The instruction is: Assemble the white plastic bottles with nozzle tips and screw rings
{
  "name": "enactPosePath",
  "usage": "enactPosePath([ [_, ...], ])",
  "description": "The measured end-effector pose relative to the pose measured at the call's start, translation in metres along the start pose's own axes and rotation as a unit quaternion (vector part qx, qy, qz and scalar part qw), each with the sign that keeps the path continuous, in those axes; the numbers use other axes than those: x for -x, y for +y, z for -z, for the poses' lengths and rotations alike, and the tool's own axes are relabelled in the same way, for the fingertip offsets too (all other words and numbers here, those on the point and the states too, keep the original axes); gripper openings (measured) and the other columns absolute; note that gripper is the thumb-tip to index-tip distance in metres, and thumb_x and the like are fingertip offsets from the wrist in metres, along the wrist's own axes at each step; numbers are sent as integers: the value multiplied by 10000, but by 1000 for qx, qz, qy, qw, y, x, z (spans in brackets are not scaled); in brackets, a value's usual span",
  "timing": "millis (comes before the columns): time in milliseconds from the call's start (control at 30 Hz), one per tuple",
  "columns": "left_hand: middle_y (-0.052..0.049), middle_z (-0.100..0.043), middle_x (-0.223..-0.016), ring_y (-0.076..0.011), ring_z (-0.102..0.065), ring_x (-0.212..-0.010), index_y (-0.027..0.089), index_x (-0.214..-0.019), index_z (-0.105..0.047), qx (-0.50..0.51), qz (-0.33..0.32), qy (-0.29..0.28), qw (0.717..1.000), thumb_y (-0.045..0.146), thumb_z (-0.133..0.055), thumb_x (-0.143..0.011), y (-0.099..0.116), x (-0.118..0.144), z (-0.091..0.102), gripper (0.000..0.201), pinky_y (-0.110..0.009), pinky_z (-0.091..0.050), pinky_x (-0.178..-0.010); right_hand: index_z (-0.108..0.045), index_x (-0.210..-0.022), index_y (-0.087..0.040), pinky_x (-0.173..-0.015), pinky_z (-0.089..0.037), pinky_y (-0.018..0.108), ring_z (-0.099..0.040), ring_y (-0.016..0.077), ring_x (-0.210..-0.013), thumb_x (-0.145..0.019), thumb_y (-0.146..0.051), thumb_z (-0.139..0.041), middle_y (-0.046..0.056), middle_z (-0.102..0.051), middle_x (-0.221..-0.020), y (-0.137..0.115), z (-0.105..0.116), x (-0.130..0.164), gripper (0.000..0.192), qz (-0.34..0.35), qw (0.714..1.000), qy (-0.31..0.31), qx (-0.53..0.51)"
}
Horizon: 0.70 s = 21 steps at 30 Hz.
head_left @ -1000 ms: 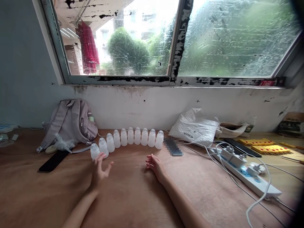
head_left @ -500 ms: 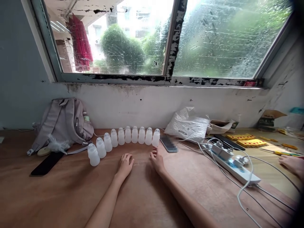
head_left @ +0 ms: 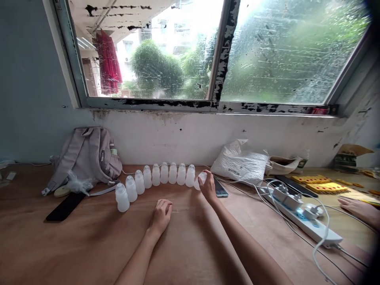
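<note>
Several frosted white bottles with domed clear tops (head_left: 173,174) stand upright in a curved row on the wooden table. My right hand (head_left: 209,189) is closed around the bottle at the right end (head_left: 199,181), which tilts slightly; the fingers hide part of its right side. My left hand (head_left: 161,215) rests on the table in front of the row, loosely curled with no object visible in it. At the row's left end, two bottles (head_left: 122,198) overlap in my view.
A grey backpack (head_left: 92,154) and a black phone (head_left: 65,206) lie left. Right of my right hand are another phone (head_left: 221,189), a silvery bag (head_left: 240,162), and a white power strip (head_left: 314,225) with trailing cables. Another person's hand (head_left: 358,209) is at far right, near yellow pieces (head_left: 323,188).
My right hand has moved up and right and closed around the end bottle, which now tilts. My left hand has curled its fingers more. The whole view has shifted slightly.
</note>
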<state>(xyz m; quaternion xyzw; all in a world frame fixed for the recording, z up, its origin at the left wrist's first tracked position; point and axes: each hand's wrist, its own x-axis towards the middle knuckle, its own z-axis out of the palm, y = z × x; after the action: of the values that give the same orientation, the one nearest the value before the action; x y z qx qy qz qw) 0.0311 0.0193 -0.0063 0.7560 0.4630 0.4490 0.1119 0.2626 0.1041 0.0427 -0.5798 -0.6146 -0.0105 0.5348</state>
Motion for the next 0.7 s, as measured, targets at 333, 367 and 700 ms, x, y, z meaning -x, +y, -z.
enactPosePath([
  [333,-100,-479,-1181,-282,-453,-1066,244,-1182,-421,-52,-40,-17,998,421,-637,-630,32,7,-5,618,-449,-367,-886,-505,-858,-212,-508,-394,252,-494,152,-536,-661,-446,-590,-14,-544,-629,-35,10,94,317,-182,936,-139,-268],
  [367,-95,-521,-1133,-279,-483,-1029,250,-1172,-435,-46,-33,-39,998,427,-632,-632,32,8,-5,601,-439,-385,-867,-503,-812,-216,-499,-381,244,-482,146,-521,-656,-445,-597,-23,-531,-602,-40,10,96,293,-169,938,-154,-259],
  [700,-55,-630,-953,-253,-581,-842,279,-1090,-530,80,40,-112,990,430,-608,-632,53,9,0,489,-346,-447,-757,-409,-543,-202,-438,-263,219,-363,110,-458,-754,-414,-459,-43,-373,-470,-41,19,93,303,-110,966,-148,-184],
])
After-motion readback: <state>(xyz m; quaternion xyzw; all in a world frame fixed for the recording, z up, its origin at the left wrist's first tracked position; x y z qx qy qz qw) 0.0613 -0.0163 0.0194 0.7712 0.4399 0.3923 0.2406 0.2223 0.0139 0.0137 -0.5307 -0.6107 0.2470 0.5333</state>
